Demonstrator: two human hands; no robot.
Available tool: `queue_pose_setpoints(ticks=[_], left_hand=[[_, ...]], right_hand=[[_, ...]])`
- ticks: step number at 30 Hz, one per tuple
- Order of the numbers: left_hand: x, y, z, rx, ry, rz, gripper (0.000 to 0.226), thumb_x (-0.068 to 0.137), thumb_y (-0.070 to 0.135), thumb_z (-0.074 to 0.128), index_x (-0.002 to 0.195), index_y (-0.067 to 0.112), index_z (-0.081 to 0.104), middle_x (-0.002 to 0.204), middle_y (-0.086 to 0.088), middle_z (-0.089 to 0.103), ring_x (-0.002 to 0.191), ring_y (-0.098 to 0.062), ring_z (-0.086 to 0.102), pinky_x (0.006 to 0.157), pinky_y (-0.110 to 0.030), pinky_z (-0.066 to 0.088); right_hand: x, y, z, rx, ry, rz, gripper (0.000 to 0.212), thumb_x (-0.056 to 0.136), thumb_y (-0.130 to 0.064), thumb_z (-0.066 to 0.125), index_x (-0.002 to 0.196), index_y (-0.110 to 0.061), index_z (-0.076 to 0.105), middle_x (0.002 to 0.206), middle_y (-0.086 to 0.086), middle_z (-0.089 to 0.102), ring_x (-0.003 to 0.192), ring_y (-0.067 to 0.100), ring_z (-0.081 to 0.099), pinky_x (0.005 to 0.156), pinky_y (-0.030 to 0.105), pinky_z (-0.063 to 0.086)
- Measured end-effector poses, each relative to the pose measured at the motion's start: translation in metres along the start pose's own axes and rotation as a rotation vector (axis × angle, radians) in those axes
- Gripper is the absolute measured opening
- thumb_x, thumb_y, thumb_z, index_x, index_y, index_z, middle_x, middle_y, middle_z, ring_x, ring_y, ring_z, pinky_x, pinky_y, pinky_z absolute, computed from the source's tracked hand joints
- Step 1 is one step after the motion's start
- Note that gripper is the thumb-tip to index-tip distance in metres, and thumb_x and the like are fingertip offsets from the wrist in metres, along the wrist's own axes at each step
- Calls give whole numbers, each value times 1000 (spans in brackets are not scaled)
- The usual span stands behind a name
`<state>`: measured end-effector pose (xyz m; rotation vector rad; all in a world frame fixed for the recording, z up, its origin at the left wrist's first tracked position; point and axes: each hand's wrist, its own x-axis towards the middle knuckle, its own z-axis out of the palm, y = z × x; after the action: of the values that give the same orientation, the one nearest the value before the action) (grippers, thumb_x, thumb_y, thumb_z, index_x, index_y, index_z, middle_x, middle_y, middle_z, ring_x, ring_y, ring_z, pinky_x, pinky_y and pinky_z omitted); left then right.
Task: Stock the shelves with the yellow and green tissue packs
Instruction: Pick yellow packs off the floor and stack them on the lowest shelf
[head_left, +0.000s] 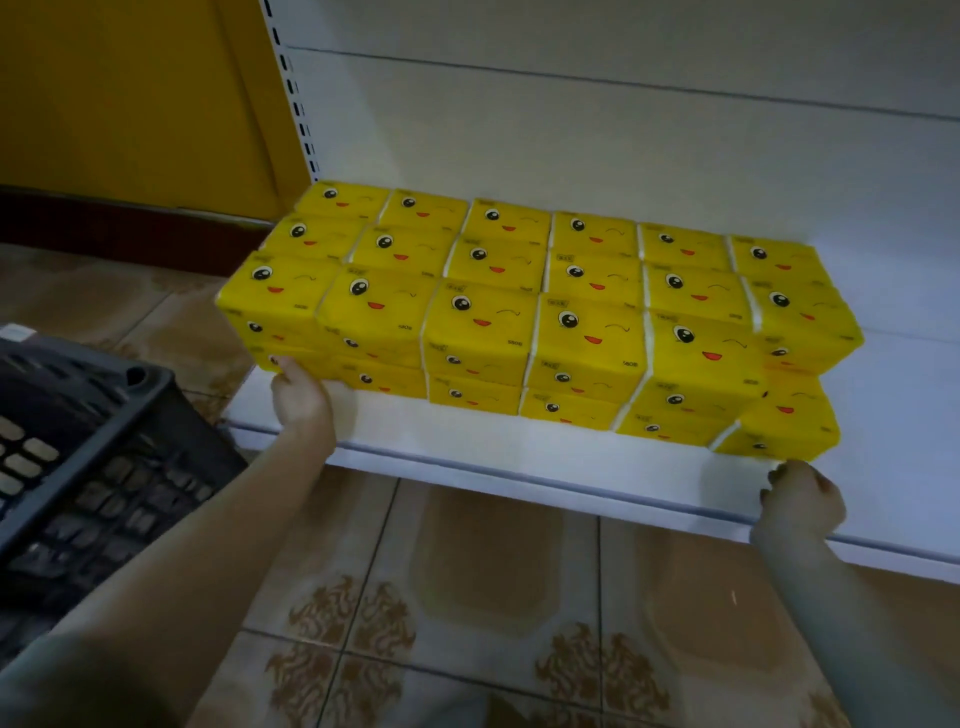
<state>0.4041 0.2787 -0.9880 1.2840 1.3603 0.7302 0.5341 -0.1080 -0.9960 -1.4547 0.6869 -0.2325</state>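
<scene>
Faced a smooth white metal shelf (519, 457) above glossy scroll-patterned tiles (493, 571). Found soft, film-wrapped yellow tissue packs (480, 332) stacked on it as one blocky slab. Had left hand (304, 402) at its 8 o'clock corner, thumb on the bottom pack, fingers hidden, grip untellable. Had right hand (800, 499) curled, empty, just below the 4 o'clock pack. Saw a latticed plastic crate (93, 441) at 9 o'clock.

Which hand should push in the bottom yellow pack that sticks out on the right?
Probably the right hand: its fingers are right at that pack. The left hand is at the stack's far left end.
</scene>
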Motion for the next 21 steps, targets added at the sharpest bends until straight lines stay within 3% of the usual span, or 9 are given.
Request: queue_pose_setpoints(ticks=[2, 5, 7, 9, 12, 15, 18, 21], left_hand=[[-15, -4, -4, 45, -12, 39, 55, 103, 36, 21, 135, -3, 43, 140, -23, 43, 126, -38, 43, 100, -41, 35], [-40, -20, -21, 49, -57, 73, 55, 102, 35, 26, 124, -9, 50, 125, -31, 52, 114, -44, 50, 94, -48, 42], [-56, -31, -36, 57, -92, 70, 50, 101, 30, 28, 118, -11, 53, 114, -31, 57, 106, -43, 54, 80, -41, 44], [-74, -41, -50, 66, -116, 63, 46, 100, 25, 31, 111, -12, 55, 101, -32, 57, 100, -44, 55, 68, -36, 39], [-94, -67, -71, 14, -94, -6, 40, 99, 25, 35, 112, -6, 57, 111, -29, 59, 104, -43, 55, 84, -46, 48], [-109, -96, -90, 10, -93, -68, 38, 98, 26, 36, 118, 0, 57, 119, -21, 60, 111, -37, 55, 99, -47, 46], [-119, -120, -107, 14, -91, -116, 39, 99, 26, 36, 121, 1, 55, 120, -18, 60, 113, -34, 55, 100, -45, 45], [-125, -133, -126, 9, -72, -147, 31, 100, 25, 34, 112, 6, 56, 97, -9, 60, 100, -30, 57, 93, -36, 46]], right_hand=[[-14, 2, -1, 18, -76, -10, 24, 85, -9, 47, 64, -19, 48, 67, 2, 49, 55, 6, 45, 56, 25, 36], [-35, 12, -1, 9, -189, -13, 9, 89, -10, 49, 84, -9, 55, 75, 2, 57, 67, 9, 55, 64, 26, 45], [-50, 17, 0, -11, -262, -15, 8, 91, -12, 50, 94, -6, 54, 79, 4, 59, 70, 9, 58, 64, 23, 47], [-65, 26, 0, -55, -321, -1, 8, 91, -13, 50, 87, -9, 56, 77, 2, 59, 70, 9, 59, 64, 23, 47], [-89, 48, -1, -130, -400, 12, 20, 89, -11, 51, 71, -18, 55, 77, 5, 62, 68, 10, 58, 63, 27, 45], [-110, 84, -3, -218, -483, 62, 17, 90, -11, 52, 74, -16, 57, 79, 5, 62, 66, 11, 58, 61, 25, 44], [-127, 125, -6, -341, -563, 129, 8, 93, -14, 50, 95, -10, 57, 75, 0, 59, 67, 9, 58, 56, 23, 42], [-140, 155, -13, -463, -639, 141, 11, 95, -18, 47, 99, -11, 54, 78, -1, 58, 78, 14, 59, 74, 29, 46]])
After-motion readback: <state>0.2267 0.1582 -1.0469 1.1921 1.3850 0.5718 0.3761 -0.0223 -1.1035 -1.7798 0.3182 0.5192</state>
